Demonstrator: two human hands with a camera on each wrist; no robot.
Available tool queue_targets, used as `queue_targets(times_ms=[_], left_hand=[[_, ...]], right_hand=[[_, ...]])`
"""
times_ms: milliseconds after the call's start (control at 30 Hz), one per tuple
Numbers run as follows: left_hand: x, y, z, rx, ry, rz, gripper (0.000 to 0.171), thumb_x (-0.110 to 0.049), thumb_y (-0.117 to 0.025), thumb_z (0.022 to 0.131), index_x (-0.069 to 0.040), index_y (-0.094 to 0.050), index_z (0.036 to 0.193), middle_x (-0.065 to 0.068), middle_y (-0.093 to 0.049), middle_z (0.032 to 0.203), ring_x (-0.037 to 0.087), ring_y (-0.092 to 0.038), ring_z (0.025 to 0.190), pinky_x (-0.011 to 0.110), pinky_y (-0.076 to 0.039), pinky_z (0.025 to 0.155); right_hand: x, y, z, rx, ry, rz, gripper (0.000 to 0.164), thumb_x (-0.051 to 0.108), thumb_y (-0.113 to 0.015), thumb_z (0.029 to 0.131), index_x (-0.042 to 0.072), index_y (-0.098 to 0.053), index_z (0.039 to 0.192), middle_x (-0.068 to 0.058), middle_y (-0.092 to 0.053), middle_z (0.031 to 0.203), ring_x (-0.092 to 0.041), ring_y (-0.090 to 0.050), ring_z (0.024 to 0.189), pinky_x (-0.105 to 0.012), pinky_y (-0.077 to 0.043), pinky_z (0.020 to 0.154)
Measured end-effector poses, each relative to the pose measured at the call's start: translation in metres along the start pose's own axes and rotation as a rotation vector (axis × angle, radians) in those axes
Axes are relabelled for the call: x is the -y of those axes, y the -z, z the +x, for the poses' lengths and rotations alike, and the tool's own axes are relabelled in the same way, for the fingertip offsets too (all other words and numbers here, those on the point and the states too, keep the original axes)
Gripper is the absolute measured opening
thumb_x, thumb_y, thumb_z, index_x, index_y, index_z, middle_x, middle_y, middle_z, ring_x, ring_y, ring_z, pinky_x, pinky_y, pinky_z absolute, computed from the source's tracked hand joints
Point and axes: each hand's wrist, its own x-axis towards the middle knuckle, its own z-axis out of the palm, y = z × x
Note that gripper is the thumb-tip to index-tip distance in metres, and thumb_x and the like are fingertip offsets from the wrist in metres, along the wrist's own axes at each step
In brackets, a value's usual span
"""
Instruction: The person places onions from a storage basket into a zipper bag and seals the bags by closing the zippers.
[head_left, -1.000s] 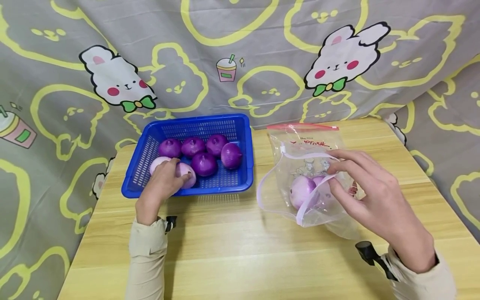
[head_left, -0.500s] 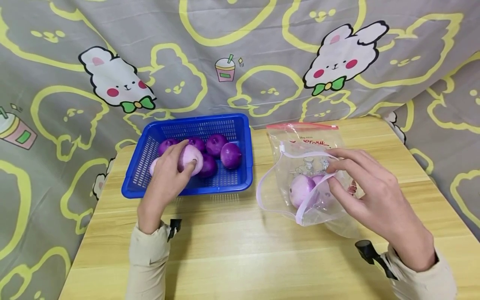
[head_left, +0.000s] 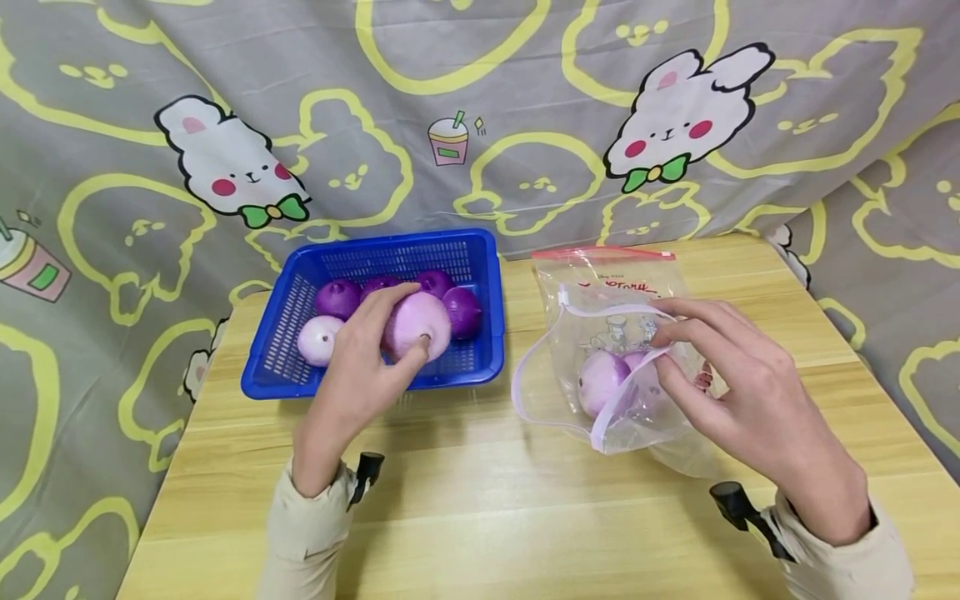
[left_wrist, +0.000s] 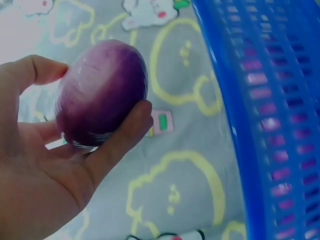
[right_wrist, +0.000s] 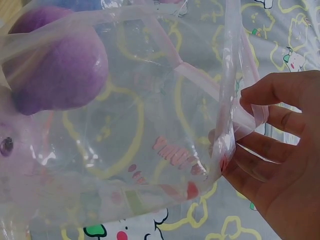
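- A gray cloth (head_left: 517, 108) with yellow shapes hangs behind the wood table (head_left: 487, 517) in the head view. The left hand (head_left: 360, 358) grips a light purple onion (head_left: 420, 321) over the blue basket (head_left: 480, 374). To its right, the right hand (head_left: 765, 400) pinches the mouth of the clear bag (head_left: 618, 333). I'd lift the onion well over the rim and hold the bag wide. The left hand partly hides the dark onions (head_left: 337, 298).
- Left wrist: thumb and fingers press both sides, which looks snug. The basket is cut off.
- Right wrist: cloudy plastic blurs some fingertips. The bagged onions (right_wrist: 60, 65) are cut off at left.
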Motion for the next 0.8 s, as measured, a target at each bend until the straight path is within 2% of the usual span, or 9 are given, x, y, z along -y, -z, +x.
queue_targets(times_ms=[267,400,533,667,800], left_hand=[[-0.029,-0.012,-0.001,0.025,-0.077,-0.074,0.057,-0.019,-0.069,0.083,-0.012,-0.056,0.138,0.004,-0.059,0.134,0.018,-0.055,0.122,0.043,-0.051,0.097],[-0.046,-0.021,0.002,0.023,-0.165,-0.123,0.056,-0.019,-0.068,0.082,-0.008,-0.057,0.136,0.006,-0.059,0.133,0.017,-0.055,0.123,0.039,-0.051,0.098],[-0.066,-0.032,0.005,0.055,-0.23,-0.153,0.056,-0.018,-0.068,0.081,-0.003,-0.057,0.134,0.009,-0.06,0.132,0.018,-0.057,0.12,0.034,-0.051,0.097],[-0.087,-0.047,0.006,0.112,-0.255,-0.162,0.059,-0.021,-0.069,0.084,-0.002,-0.052,0.137,0.01,-0.06,0.132,0.019,-0.06,0.115,0.029,-0.054,0.092],[-0.105,-0.059,0.006,0.156,-0.241,-0.153,0.059,-0.028,-0.07,0.087,-0.006,-0.048,0.136,0.007,-0.062,0.125,0.015,-0.063,0.105,0.025,-0.055,0.085]], right_hand=[[0.0,0.002,0.0,0.015,-0.002,0.0,0.023,0.024,-0.053,0.091,0.008,-0.069,0.091,-0.011,-0.067,0.121,-0.021,-0.06,0.11,-0.013,-0.045,0.059],[0.0,0.002,0.0,0.015,-0.007,0.003,0.022,0.022,-0.054,0.09,0.007,-0.069,0.092,-0.011,-0.067,0.121,-0.022,-0.06,0.11,-0.013,-0.045,0.058],[-0.001,0.002,-0.001,0.009,-0.009,0.005,0.022,0.021,-0.054,0.089,0.006,-0.069,0.094,-0.012,-0.066,0.121,-0.023,-0.06,0.11,-0.014,-0.044,0.058],[-0.001,0.001,-0.001,-0.001,-0.002,0.007,0.023,0.02,-0.054,0.089,0.005,-0.069,0.095,-0.013,-0.066,0.122,-0.024,-0.06,0.11,-0.013,-0.043,0.057],[-0.001,0.002,-0.001,-0.006,-0.001,-0.001,0.024,0.02,-0.054,0.089,0.004,-0.069,0.097,-0.013,-0.066,0.122,-0.025,-0.06,0.11,-0.012,-0.042,0.059]])
